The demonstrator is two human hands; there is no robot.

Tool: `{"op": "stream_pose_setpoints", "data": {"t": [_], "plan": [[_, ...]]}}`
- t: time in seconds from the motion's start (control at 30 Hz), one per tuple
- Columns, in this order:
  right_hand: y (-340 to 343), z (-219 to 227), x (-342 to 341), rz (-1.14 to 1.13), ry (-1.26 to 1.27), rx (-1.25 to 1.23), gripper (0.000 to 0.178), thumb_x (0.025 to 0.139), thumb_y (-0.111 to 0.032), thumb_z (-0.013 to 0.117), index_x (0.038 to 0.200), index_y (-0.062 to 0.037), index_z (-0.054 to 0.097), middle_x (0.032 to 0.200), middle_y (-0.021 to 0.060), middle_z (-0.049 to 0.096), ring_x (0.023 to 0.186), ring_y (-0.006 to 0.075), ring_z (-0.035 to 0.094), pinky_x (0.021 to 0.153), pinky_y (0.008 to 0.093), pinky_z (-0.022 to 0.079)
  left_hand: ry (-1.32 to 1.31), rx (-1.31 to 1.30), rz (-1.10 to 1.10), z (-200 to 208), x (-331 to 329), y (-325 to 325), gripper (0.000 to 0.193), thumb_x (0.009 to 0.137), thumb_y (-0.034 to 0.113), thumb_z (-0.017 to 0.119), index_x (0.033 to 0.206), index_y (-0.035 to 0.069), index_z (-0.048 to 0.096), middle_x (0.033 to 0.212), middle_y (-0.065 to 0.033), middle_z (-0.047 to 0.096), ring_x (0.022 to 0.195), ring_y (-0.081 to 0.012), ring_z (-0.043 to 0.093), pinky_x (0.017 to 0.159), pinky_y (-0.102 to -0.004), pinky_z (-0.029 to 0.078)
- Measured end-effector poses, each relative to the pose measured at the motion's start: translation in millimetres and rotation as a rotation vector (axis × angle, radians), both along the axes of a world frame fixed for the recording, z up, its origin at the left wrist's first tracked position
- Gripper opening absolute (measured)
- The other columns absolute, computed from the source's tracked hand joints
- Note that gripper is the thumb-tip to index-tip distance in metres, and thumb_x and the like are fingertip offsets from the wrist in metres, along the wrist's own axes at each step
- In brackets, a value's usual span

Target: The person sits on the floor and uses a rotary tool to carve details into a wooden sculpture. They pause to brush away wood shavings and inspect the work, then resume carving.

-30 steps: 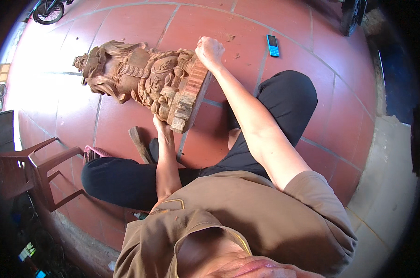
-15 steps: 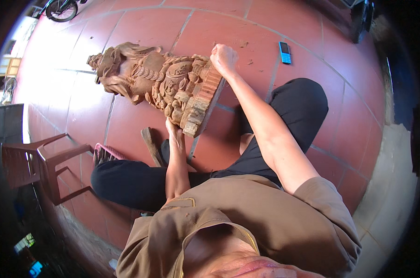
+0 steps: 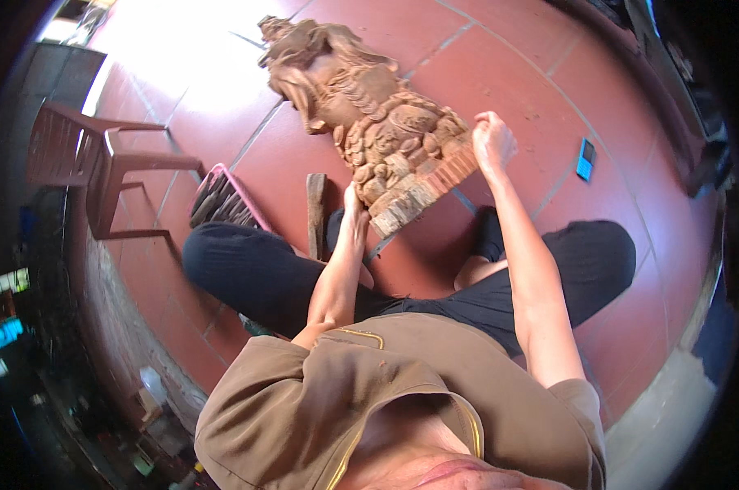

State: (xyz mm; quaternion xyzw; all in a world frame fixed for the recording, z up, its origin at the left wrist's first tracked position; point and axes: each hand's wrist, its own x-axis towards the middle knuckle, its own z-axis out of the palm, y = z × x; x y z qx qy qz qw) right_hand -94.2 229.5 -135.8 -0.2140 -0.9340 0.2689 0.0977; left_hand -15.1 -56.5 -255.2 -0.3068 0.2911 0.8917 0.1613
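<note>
Left hand (image 3: pixel 354 204) and right hand (image 3: pixel 495 145), set apart, are clamped on opposite ends of the base (image 3: pixel 425 196) of a carved wooden figure (image 3: pixel 369 102); the left fingertips are hidden from us. We see the figure ahead of the crossed legs (image 3: pixel 585 257), ornate side up, its top pointing away; we cannot tell whether it rests fully on the tiled floor (image 3: pixel 524 98). Gripping both ends presumably balances its weight. Near the left knee, beside a wooden bar (image 3: pixel 316 216), we find a pink-rimmed basket (image 3: pixel 241 193) containing dark, slender items (image 3: pixel 217 204), seemingly placed within easy reach.
</note>
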Motion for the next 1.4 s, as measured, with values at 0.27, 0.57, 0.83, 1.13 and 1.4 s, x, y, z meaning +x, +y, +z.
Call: {"op": "stream_pose_setpoints", "data": {"t": [0.27, 0.57, 0.83, 1.13, 1.4], "plan": [[4, -13, -2, -0.043, -0.068, -0.081, 0.022, 0.08, -0.02, 0.052, 0.096, -0.0179, 0.068, 0.093, 0.0107, 0.069, 0.091, 0.0326, 0.065, 0.077, 0.0455, 0.049, -0.066, -0.064, 0.124, -14, 4, -6, 0.032, 0.091, 0.022, 0.044, 0.114, 0.004, 0.058, 0.107, -0.0132, 0.066, 0.094, -0.0281, 0.064, 0.085, -0.0448, 0.053], [31, -73, -18, 0.049, 0.044, -0.269, 0.023, 0.081, -0.022, 0.054, 0.095, -0.0135, 0.07, 0.089, 0.006, 0.071, 0.085, 0.0213, 0.066, 0.074, 0.0348, 0.049, -0.063, -0.53, -0.178, 38, 16, -22, 0.048, 0.093, 0.048, 0.047, 0.113, 0.006, 0.06, 0.1, -0.009, 0.065, 0.081, -0.0206, 0.062, 0.073, -0.0389, 0.05], [20, -85, -16, 0.1, 0.314, -0.814, 0.02, 0.082, -0.009, 0.062, 0.1, 0.001, 0.064, 0.085, 0.0079, 0.068, 0.076, 0.0124, 0.064, 0.069, 0.0228, 0.051, 0.041, -0.701, -0.208, 42, 21, -31, 0.052, 0.093, 0.055, 0.044, 0.108, 0.009, 0.063, 0.095, -0.0085, 0.066, 0.075, -0.0191, 0.061, 0.066, -0.0353, 0.049], [16, -102, -20, 0.085, 0.345, -0.843, 0.018, 0.083, -0.01, 0.065, 0.097, 0.0009, 0.064, 0.082, 0.0084, 0.069, 0.07, 0.011, 0.064, 0.065, 0.0214, 0.052, 0.367, -0.745, -0.256, 30, 32, -49, 0.047, 0.095, 0.049, 0.048, 0.103, 0.006, 0.064, 0.083, -0.0047, 0.066, 0.069, -0.0142, 0.061, 0.063, -0.0305, 0.05], [19, -127, -30, 0.086, 0.451, -0.908, 0.02, 0.086, -0.01, 0.064, 0.102, 0.0024, 0.063, 0.088, 0.0114, 0.069, 0.077, 0.0147, 0.067, 0.071, 0.0242, 0.054, 0.416, -0.804, -0.316, 34, 29, -60, 0.041, 0.098, 0.031, 0.05, 0.112, -0.006, 0.06, 0.088, -0.0038, 0.063, 0.075, -0.0083, 0.054, 0.065, -0.0234, 0.046]]}}
